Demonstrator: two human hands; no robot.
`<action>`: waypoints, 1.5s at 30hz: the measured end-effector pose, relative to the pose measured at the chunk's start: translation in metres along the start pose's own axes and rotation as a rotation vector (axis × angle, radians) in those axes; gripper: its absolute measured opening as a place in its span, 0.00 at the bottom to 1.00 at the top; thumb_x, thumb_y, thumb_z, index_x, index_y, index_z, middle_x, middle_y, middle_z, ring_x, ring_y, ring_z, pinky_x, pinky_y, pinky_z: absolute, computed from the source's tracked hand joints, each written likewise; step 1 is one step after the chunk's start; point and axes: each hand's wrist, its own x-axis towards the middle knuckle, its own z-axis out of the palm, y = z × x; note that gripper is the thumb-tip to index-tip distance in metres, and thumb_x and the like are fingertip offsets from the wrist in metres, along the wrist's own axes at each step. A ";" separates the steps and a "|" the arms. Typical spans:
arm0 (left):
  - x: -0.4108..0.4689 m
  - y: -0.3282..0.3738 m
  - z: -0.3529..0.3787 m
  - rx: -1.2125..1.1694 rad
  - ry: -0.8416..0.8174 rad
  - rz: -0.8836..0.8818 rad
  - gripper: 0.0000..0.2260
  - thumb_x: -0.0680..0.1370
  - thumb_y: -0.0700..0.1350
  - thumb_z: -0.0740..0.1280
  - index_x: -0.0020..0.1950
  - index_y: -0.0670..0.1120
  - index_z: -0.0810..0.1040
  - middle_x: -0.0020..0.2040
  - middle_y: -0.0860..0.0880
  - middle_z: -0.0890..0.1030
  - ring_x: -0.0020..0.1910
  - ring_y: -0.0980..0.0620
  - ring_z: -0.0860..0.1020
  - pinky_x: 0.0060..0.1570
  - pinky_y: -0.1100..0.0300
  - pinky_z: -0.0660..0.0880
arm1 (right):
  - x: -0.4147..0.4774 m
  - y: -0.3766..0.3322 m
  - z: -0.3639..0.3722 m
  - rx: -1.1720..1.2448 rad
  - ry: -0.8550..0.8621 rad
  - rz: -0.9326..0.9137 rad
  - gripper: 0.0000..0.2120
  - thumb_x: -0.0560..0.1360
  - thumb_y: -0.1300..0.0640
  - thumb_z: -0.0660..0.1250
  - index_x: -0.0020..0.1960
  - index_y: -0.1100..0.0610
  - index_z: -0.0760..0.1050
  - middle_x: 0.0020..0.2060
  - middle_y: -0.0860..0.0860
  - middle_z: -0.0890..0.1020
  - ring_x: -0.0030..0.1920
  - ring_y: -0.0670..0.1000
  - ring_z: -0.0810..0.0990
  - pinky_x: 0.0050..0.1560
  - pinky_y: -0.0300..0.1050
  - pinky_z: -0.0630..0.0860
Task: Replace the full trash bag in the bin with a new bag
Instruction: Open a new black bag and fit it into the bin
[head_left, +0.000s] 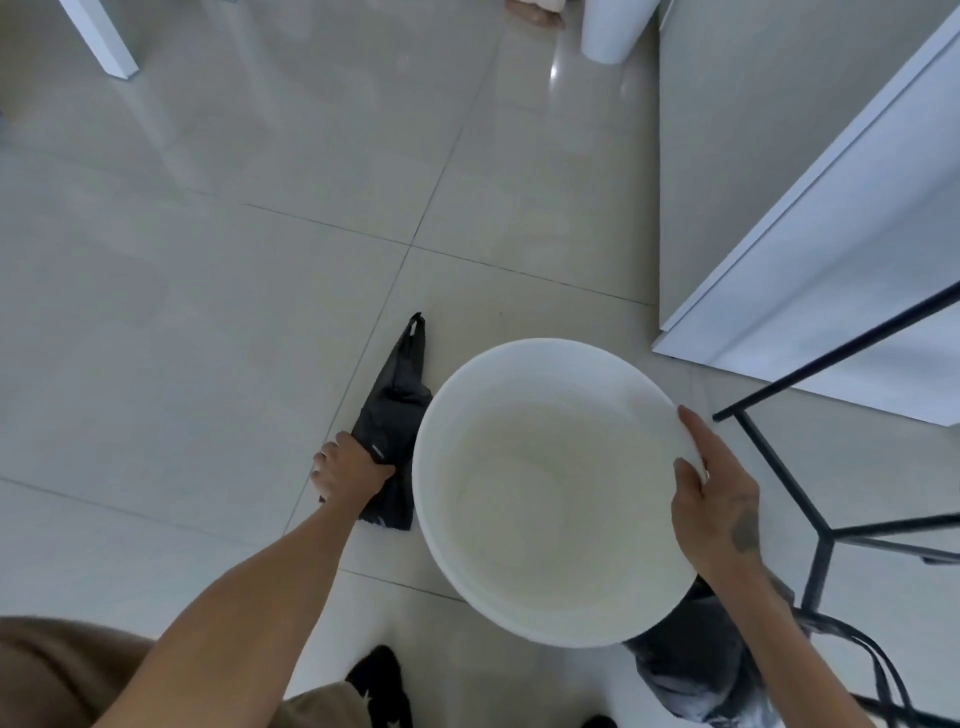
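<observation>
A round white bin (452, 415) stands on the tiled floor below me, and no bag lines its inside. My right hand (714, 499) grips its right rim, thumb inside. To the left of the bin a folded black trash bag (392, 410) lies flat on the floor, its handle end pointing away from me. My left hand (350, 470) reaches down and closes on the near end of that bag. A grey filled bag (691, 670) sits on the floor at the bin's near right side, partly hidden by my right forearm.
A black metal frame (821, 525) of thin bars stands right of the bin. A white cabinet (810, 291) rises behind it. A second white bin (613, 31) and another person's foot (535, 10) show at the top. A white furniture leg (104, 41) is top left.
</observation>
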 end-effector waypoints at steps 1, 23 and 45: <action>-0.001 -0.001 0.000 -0.036 -0.014 -0.038 0.31 0.71 0.56 0.76 0.64 0.39 0.71 0.61 0.39 0.77 0.62 0.38 0.76 0.57 0.46 0.76 | 0.000 0.000 0.000 0.002 0.001 0.003 0.26 0.81 0.70 0.59 0.76 0.53 0.68 0.70 0.54 0.75 0.70 0.56 0.73 0.70 0.46 0.66; -0.154 0.014 -0.219 -0.610 0.390 0.460 0.06 0.71 0.35 0.72 0.45 0.41 0.77 0.36 0.49 0.80 0.35 0.53 0.78 0.32 0.65 0.71 | -0.037 -0.014 -0.004 -0.112 -0.075 -0.021 0.27 0.80 0.62 0.65 0.78 0.57 0.64 0.75 0.58 0.69 0.74 0.62 0.67 0.72 0.60 0.67; -0.238 0.086 -0.202 -0.584 -0.315 0.728 0.33 0.63 0.43 0.84 0.65 0.49 0.76 0.60 0.49 0.83 0.59 0.47 0.82 0.62 0.45 0.78 | -0.014 -0.136 -0.061 1.010 -0.548 0.335 0.18 0.77 0.61 0.71 0.64 0.65 0.78 0.57 0.60 0.85 0.53 0.58 0.85 0.47 0.49 0.84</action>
